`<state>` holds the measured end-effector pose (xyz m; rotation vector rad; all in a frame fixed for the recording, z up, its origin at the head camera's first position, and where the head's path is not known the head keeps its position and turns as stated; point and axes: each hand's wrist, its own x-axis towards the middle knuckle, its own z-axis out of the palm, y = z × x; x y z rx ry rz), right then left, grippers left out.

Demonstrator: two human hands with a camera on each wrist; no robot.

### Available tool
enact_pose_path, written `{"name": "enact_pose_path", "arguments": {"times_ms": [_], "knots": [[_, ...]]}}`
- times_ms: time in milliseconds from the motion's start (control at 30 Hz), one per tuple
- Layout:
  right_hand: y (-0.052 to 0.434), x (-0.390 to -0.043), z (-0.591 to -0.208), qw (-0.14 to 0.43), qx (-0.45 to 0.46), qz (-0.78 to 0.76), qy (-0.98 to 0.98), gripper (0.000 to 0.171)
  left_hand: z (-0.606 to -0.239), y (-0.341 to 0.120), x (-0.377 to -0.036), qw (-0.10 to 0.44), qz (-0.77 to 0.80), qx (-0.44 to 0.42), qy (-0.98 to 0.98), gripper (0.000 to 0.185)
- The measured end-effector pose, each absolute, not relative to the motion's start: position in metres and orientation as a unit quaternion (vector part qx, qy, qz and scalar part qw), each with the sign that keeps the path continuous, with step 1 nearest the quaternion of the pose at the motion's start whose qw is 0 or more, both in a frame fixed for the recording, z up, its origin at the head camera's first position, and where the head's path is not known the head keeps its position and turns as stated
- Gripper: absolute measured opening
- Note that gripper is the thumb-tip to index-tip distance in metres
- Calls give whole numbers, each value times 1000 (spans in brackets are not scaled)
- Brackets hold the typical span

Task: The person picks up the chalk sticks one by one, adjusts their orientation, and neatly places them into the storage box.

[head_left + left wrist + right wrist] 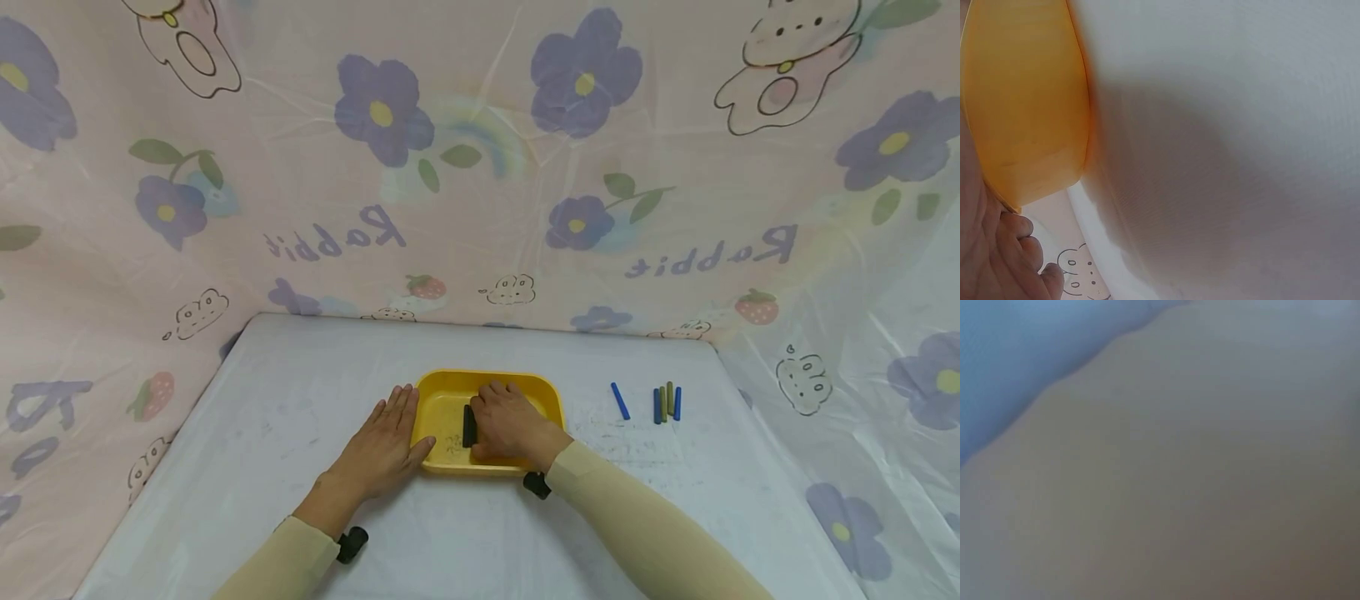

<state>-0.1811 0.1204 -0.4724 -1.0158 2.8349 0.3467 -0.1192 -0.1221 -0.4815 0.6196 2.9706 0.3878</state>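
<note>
A yellow tray (pixel 442 466) stands on the white-covered table, with small dark marks on its floor. My left hand (pixel 386 442) lies along the tray's left rim, fingers straight and thumb over the near corner. In the left wrist view, that hand (pixel 997 250) rests against the tray's outer wall (pixel 1029 106). Inside the tray, my right hand (pixel 513 425) has its fingers curled at a dark, narrow block (pixel 469 427) and grips it against the floor. Most of the block is hidden by the hand, so its kind is unclear. The right wrist view is a blurred, close surface.
Right of the tray lies a single blue stick (pixel 620 401), perhaps a crayon. Farther right, several blue and olive sticks (pixel 663 403) lie side by side. Faint dark smudges mark the table cover (pixel 622 454) there. A patterned curtain (pixel 480 192) rises behind the table.
</note>
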Motion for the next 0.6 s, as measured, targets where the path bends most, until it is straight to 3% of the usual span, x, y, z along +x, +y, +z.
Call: {"name": "enact_pose_path", "arguments": {"times_ms": [400,600], "knots": [[128,-177,-462,45,-334,105,936,83,-479,-120,-119,43,128,201,970,85],[145,-173,-450,-3,-332,69,941,71,-480,-120,-118,38,119,198,972,86]]}}
